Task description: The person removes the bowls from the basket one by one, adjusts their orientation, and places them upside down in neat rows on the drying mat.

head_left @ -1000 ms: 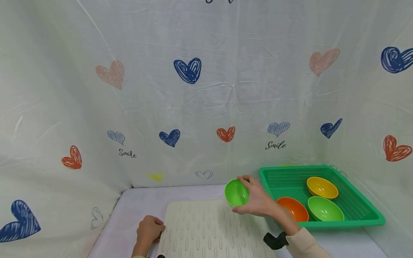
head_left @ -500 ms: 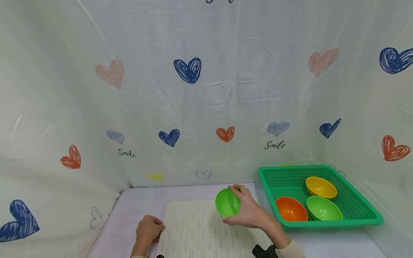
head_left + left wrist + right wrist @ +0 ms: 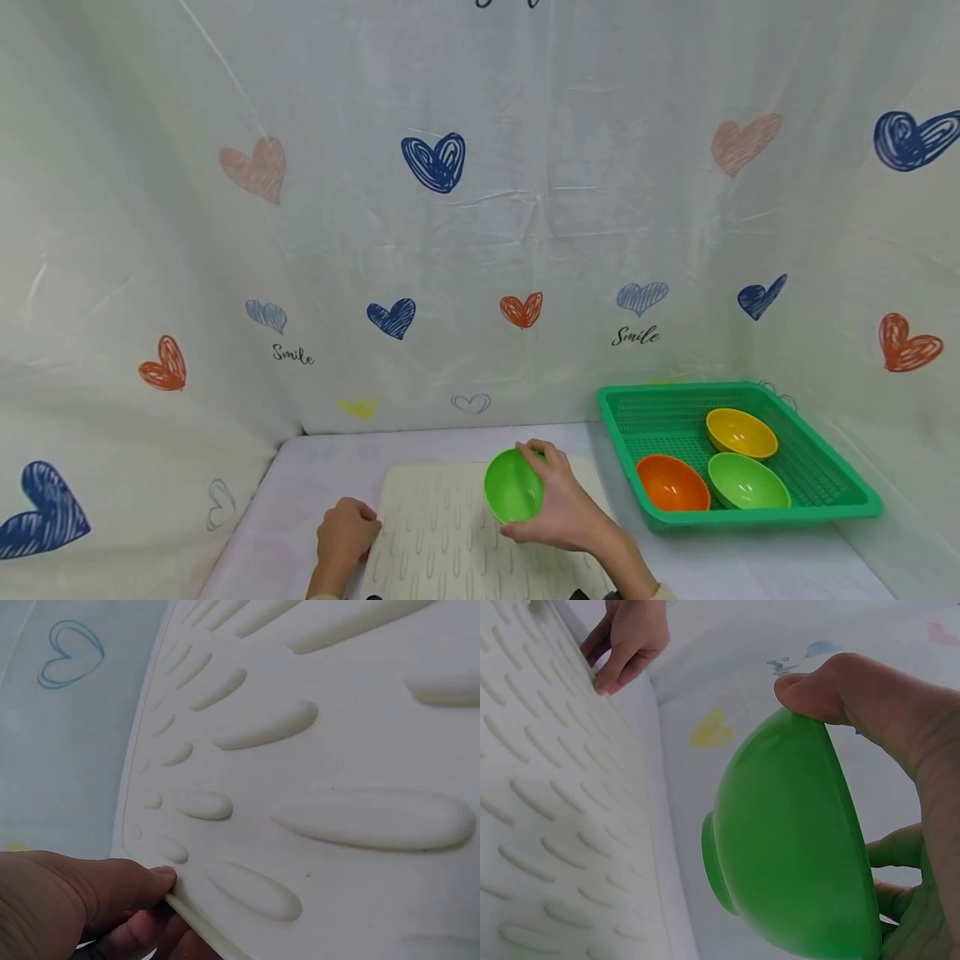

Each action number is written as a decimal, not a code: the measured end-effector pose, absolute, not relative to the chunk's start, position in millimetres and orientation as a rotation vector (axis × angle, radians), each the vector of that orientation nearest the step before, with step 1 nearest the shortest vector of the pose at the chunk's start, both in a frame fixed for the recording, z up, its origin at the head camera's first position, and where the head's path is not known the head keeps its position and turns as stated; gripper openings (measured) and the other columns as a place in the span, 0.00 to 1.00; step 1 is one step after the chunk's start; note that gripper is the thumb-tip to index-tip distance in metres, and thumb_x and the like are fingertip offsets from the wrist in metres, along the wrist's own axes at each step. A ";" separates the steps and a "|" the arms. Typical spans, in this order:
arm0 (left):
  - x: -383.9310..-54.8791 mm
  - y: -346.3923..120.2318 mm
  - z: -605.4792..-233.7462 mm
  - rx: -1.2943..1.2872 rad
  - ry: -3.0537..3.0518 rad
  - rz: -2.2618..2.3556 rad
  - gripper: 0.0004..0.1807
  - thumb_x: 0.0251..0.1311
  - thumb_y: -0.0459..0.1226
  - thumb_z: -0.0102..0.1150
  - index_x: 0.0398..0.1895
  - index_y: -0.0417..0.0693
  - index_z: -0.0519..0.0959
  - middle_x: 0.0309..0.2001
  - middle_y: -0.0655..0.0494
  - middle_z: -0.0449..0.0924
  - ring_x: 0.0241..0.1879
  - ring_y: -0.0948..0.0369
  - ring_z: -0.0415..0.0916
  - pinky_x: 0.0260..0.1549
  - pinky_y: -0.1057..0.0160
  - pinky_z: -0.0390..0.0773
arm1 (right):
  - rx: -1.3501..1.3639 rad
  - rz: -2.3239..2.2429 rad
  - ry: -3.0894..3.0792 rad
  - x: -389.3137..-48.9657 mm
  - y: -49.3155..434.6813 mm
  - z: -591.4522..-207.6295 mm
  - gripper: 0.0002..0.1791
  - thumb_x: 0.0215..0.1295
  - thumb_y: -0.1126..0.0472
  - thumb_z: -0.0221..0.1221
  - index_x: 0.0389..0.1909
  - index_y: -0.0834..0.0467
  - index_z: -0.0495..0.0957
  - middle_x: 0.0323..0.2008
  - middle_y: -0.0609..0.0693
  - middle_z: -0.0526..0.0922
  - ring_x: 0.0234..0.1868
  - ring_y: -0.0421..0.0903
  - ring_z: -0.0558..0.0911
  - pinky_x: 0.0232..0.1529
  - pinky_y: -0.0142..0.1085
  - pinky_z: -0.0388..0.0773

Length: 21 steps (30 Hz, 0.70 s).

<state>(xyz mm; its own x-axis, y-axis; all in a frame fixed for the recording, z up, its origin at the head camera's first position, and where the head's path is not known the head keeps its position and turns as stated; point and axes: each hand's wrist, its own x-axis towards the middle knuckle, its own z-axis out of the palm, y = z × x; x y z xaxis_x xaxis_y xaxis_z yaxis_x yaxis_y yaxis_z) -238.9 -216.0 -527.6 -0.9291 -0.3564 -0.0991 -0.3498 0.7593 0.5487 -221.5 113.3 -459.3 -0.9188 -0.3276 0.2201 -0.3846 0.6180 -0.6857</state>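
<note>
Grips a tilted green bowl by its rim in the right hand, above the cream mat; seems clear of it, though hard to judge. Pinches the mat's left edge with the left hand. Has, in the green basket, an orange bowl, a second green bowl beside it and a yellow bowl behind.

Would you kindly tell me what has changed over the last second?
The right hand, holding a green bowl, has moved left and nearer the person, further over the white mat. Nothing was let go. The left hand still pinches the mat's edge; the three bowls in the basket stayed put.
</note>
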 end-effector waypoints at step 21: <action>-220.7 -178.8 -513.0 0.521 -2.566 -1.277 0.40 0.54 0.60 0.62 0.58 0.36 0.74 0.46 0.36 0.81 0.44 0.43 0.79 0.42 0.46 0.78 | 0.666 1.188 -2.739 -203.8 94.2 -472.9 0.60 0.34 0.39 0.75 0.72 0.51 0.59 0.67 0.53 0.59 0.60 0.52 0.68 0.41 0.44 0.79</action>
<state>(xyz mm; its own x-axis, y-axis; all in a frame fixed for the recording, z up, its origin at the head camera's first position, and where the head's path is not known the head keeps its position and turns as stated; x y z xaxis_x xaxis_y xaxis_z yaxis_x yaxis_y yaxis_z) -220.7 -178.8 -513.0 -0.9110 -0.4100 0.0447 -0.2115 0.5576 0.8027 -203.8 94.2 -472.9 -0.9020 -0.3572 0.2425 -0.4211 0.6041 -0.6766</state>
